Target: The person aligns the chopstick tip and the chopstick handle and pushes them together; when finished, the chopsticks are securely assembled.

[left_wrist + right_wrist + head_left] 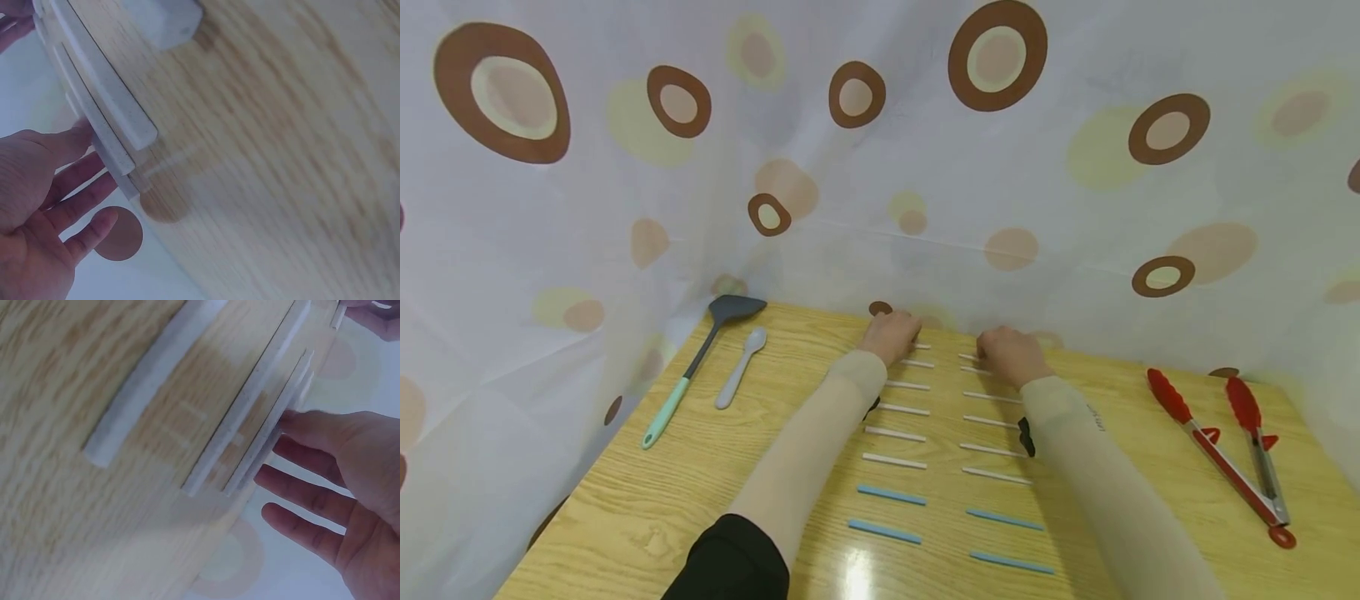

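Observation:
Thin white sticks lie in two columns on the wooden table, with blue sticks at the near end. At the far end of the left column, my left hand pinches the farthest white stick between thumb and fingers; the ring and little fingers stay extended. Across from it, my right hand holds the farthest stick of the right column in the same way. Both held sticks are low at the table's back edge, partly hidden by the hands.
To the left lie a spatula with a mint handle and a grey spoon. Red-tipped tongs lie spread on the right. A patterned curtain hangs behind the wooden table.

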Demonstrator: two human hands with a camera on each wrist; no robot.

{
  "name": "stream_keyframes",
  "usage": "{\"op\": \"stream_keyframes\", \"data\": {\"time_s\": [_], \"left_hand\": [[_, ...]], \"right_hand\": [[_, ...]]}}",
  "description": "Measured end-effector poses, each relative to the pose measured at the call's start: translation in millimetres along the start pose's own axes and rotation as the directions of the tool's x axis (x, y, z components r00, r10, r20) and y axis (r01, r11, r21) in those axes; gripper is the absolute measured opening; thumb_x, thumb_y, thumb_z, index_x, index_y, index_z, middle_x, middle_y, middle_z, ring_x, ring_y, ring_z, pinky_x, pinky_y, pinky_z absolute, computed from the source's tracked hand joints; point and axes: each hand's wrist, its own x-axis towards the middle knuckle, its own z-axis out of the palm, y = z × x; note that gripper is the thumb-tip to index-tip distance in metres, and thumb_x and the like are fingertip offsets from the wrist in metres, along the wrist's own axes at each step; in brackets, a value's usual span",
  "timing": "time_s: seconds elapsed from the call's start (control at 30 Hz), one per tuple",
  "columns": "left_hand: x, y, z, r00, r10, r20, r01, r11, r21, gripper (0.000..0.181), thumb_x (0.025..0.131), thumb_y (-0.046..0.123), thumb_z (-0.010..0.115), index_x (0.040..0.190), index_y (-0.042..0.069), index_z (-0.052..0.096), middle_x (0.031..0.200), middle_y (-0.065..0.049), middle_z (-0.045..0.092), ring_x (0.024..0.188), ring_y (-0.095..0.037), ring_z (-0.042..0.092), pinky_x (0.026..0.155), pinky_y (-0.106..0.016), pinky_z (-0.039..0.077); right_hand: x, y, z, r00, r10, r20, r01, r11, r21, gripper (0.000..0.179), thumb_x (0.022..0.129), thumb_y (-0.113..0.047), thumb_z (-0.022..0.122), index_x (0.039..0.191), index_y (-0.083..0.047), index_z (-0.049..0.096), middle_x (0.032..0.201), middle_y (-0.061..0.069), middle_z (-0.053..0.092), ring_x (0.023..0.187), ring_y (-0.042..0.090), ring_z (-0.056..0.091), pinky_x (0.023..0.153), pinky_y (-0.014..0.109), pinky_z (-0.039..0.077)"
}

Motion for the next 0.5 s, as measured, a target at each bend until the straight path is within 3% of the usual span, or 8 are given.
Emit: {"op": "stream_keyframes", "data": {"time_s": [0.2,0.4,0.5], "left_hand": [[-2.5,-1.9,-2.8,1.000,0.024,0.006,-0.024,1.000,-0.006,0.014,0.098,0.012,0.065,0.111,0.013,0.065,0.107,-0.003,0.066,0.098,-0.018,0.062,0.079,-0.035,0.053],[-10.0,-7.1,-16.8,0.998,0.068,0.012,-0.066,0.989,-0.134,0.020,0.094,0.005,0.068,0.109,0.010,0.057,0.104,-0.005,0.064,0.094,-0.019,0.062,0.074,-0.030,0.051],[-14.5,-9.2,-22.5,0.995,0.096,-0.002,-0.094,0.978,-0.187,0.022,0.095,0.002,0.065,0.113,0.010,0.056,0.109,-0.004,0.063,0.098,-0.018,0.061,0.077,-0.028,0.051]], "right_hand": [[-2.8,2,-5,1.000,0.019,0.009,-0.019,1.000,0.008,0.009,0.098,-0.010,0.062,0.096,-0.003,0.067,0.092,0.014,0.069,0.086,0.034,0.065,0.074,0.052,0.054],[-12.5,8,-18,0.998,-0.049,-0.046,0.056,0.987,0.154,0.003,0.097,0.002,0.058,0.098,0.004,0.060,0.090,0.019,0.065,0.085,0.038,0.064,0.074,0.050,0.054],[-18.1,9,-22,0.995,-0.076,-0.059,0.086,0.981,0.177,0.013,0.093,0.010,0.060,0.106,0.007,0.061,0.096,0.022,0.065,0.093,0.040,0.063,0.079,0.048,0.053]]}}
